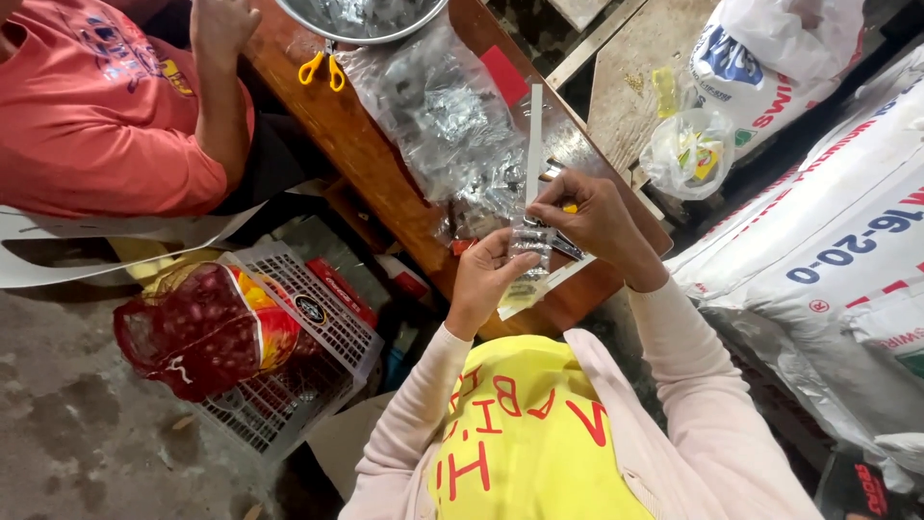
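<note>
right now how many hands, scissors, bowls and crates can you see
hands: 3 (left hand, right hand, another person's hand)
scissors: 1
bowl: 1
crate: 1
total: 6

I saw the scene under soft, even daylight, bright enough and without hard shadows. Glare sat on the clear plastic bags and the metal bowl. The wide lens bent the edges, and the floor under the table was dimmer.
</note>
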